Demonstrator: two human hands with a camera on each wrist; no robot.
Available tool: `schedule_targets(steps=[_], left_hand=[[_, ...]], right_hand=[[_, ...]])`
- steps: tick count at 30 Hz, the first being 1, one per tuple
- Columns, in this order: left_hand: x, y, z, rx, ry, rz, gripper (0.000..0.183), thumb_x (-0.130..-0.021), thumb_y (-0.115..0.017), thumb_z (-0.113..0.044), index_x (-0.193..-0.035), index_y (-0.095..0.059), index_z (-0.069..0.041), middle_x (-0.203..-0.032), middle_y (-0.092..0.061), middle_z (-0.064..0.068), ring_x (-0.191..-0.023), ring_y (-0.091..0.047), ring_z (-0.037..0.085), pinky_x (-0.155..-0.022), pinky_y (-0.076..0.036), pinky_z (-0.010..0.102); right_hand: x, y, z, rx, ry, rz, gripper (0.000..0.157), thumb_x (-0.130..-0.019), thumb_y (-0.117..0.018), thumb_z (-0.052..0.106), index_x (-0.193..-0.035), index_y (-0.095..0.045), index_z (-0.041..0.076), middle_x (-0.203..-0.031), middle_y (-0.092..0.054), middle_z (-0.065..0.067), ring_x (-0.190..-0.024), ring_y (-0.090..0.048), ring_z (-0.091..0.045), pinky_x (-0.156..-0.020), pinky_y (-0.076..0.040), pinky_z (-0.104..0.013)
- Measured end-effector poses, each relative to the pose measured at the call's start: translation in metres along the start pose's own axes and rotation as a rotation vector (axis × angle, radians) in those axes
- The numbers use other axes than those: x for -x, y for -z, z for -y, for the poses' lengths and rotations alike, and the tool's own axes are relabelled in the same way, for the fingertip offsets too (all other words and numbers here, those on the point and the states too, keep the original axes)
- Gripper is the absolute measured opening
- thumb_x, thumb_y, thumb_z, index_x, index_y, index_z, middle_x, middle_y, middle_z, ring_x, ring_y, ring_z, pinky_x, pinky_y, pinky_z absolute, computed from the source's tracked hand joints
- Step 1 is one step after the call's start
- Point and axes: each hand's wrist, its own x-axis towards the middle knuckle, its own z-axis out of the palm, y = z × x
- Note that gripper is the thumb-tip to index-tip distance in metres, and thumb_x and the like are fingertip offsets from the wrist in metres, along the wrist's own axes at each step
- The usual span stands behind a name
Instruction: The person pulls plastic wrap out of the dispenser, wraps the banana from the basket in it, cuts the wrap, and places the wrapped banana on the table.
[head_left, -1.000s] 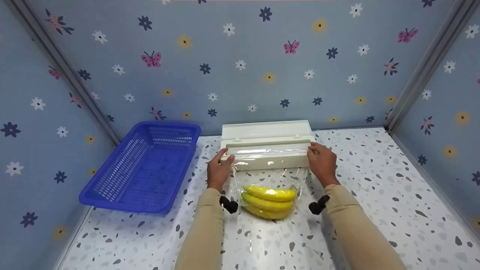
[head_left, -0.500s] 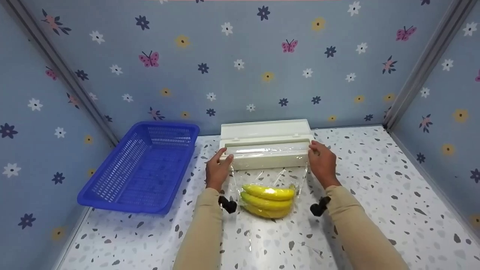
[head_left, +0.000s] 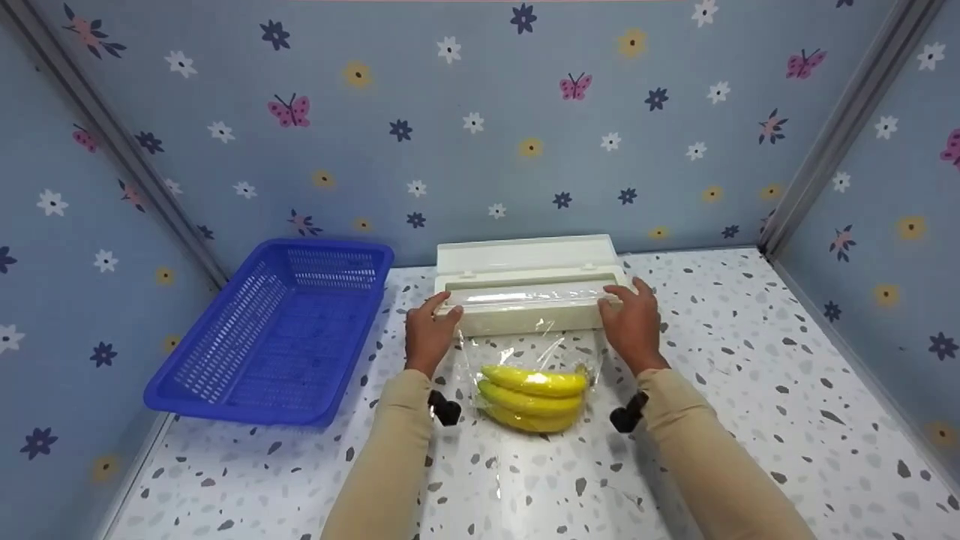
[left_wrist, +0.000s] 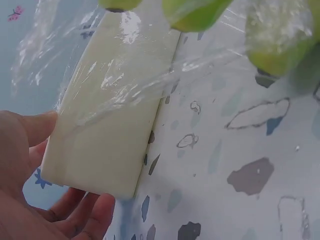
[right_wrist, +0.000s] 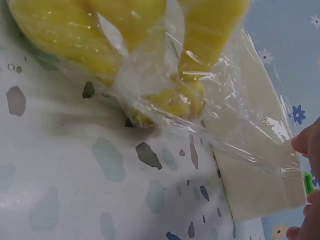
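A white cling film dispenser (head_left: pixel 495 322) stands at the back of the table, lid up and roll showing. Clear cling film (left_wrist: pixel 135 97) runs from it over and around a bunch of yellow bananas (head_left: pixel 534 401), which lies in front. My left hand (head_left: pixel 429 341) grips the dispenser's left end, thumb on the front top edge. At the right end, my right hand (head_left: pixel 634 328) holds the front edge between thumb and index finger. In the right wrist view its thumb touches the film-covered edge, and a small green part (right_wrist: pixel 308 183) shows beside the fingers.
To the left stands a blue perforated plastic basket (head_left: pixel 300 337). A flowered blue wall (head_left: pixel 480 165) rises directly behind the dispenser, with side walls left and right. The speckled white table (head_left: pixel 720 420) extends to the right and in front.
My right hand has shifted inward over the dispenser's right end, its index finger now reaching over the roll. The left hand keeps its place. The whole head view has drifted slightly.
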Motion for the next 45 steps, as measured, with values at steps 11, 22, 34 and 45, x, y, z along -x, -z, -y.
schedule_targets(steps=[11,22,34,45], left_hand=[[0.009,-0.003,-0.011,-0.021,0.281,-0.076,0.063,-0.086,-0.073,-0.049,-0.125,-0.046,-0.008,-0.118,-0.058,0.017,-0.106,-0.057,0.035,-0.089,-0.043,0.05],[0.02,-0.001,-0.006,-0.015,0.358,0.0,0.051,-0.091,-0.062,-0.057,-0.078,-0.072,-0.008,-0.082,-0.066,0.004,-0.078,-0.058,0.025,-0.071,-0.04,0.039],[0.024,-0.005,-0.007,0.312,0.161,0.002,0.023,-0.098,-0.064,-0.024,-0.088,-0.07,-0.003,-0.082,-0.067,0.009,-0.082,-0.064,0.028,-0.077,-0.052,0.046],[0.038,0.002,-0.016,0.473,0.116,0.004,0.022,-0.102,-0.059,-0.018,-0.102,-0.066,0.002,-0.098,-0.072,0.02,-0.092,-0.069,0.032,-0.077,-0.056,0.042]], right_hand=[[0.001,0.016,0.001,-0.111,-0.463,0.125,0.086,-0.087,-0.071,0.053,-0.138,-0.044,-0.01,-0.134,-0.046,-0.031,-0.121,-0.049,-0.043,-0.099,-0.042,-0.054],[0.007,0.0,-0.003,-0.343,-0.556,0.179,0.049,-0.095,-0.066,0.044,-0.118,-0.071,0.001,-0.109,-0.068,-0.016,-0.096,-0.061,-0.025,-0.085,-0.049,-0.036],[0.015,0.0,-0.004,-0.523,-0.385,0.113,0.027,-0.098,-0.064,0.024,-0.116,-0.067,0.003,-0.107,-0.066,-0.015,-0.09,-0.062,-0.022,-0.073,-0.053,-0.029],[0.024,0.01,-0.008,-0.632,-0.329,0.165,0.03,-0.1,-0.064,0.021,-0.119,-0.064,-0.003,-0.107,-0.064,-0.023,-0.09,-0.065,-0.024,-0.077,-0.057,-0.032]])
